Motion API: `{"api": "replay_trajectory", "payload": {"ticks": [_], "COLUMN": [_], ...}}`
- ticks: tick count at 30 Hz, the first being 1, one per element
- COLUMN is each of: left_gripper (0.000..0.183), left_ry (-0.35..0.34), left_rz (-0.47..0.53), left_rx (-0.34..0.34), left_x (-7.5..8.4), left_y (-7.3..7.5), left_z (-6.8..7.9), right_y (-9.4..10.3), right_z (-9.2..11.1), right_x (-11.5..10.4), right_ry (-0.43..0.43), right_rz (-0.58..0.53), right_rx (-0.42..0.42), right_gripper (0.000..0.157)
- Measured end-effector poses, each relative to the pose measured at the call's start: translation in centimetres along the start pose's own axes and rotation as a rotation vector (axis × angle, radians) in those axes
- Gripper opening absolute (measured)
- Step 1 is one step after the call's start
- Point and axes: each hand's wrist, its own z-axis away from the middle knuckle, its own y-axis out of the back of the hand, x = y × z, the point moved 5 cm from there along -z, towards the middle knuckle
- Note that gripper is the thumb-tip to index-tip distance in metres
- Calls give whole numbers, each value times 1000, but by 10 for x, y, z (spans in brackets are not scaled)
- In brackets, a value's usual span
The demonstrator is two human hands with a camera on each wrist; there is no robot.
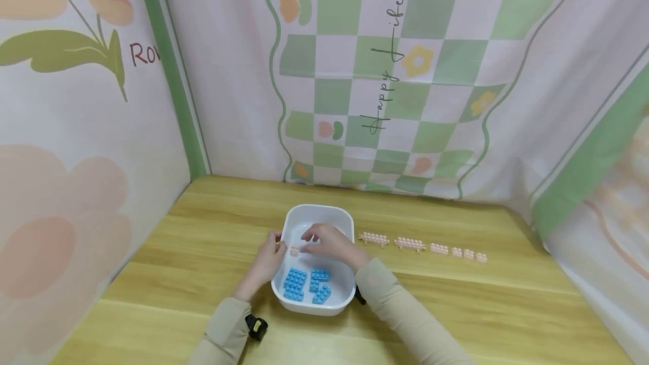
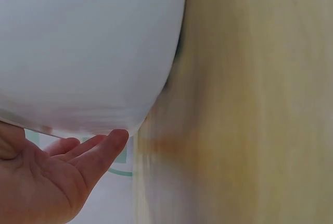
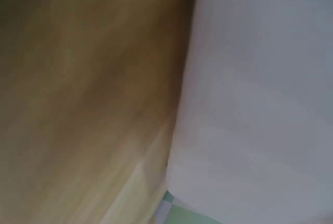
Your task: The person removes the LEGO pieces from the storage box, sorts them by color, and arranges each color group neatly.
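A white plastic basin [image 1: 314,310] stands on the table with blue building bricks [image 1: 295,284] at its near end. My left hand [image 1: 267,258] holds the left rim; the left wrist view shows its fingers [image 2: 104,153] along the outer wall. Inside the basin, my right hand [image 1: 332,243] reaches over from the right, thumb and fingers apart with nothing between them. A small pale pink brick [image 1: 294,250] lies just left of its fingertips. The right wrist view shows only the basin's outer wall [image 3: 250,109] and the tabletop; the hand is hidden there.
Right of the basin, pink bricks lie in a row: two long ones with side pieces [image 1: 374,239], a mid-length brick [image 1: 439,249] and several small ones [image 1: 469,254]. A patterned curtain [image 1: 375,72] hangs behind the wooden table [image 1: 213,230].
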Motion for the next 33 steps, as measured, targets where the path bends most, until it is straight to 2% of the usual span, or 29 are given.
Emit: {"api": "replay_trajectory", "payload": {"ticks": [3, 20, 26, 33], "left_gripper": [35, 34, 33, 34], "left_ry": [-4, -22, -39, -33], "left_rz": [9, 11, 14, 19], "left_rx": [3, 17, 16, 19], "left_x": [0, 0, 0, -1], "left_y": [0, 0, 0, 0], "left_z": [0, 1, 0, 0], "right_y": [-1, -6, -8, -7], "right_z": [0, 1, 1, 1], "right_x": [-1, -9, -8, -6], "right_ry": [-3, 160, 158, 135], "right_rz": [16, 70, 84, 96], "right_rx": [-7, -52, -70, -49], "right_gripper": [29, 21, 20, 13]}}
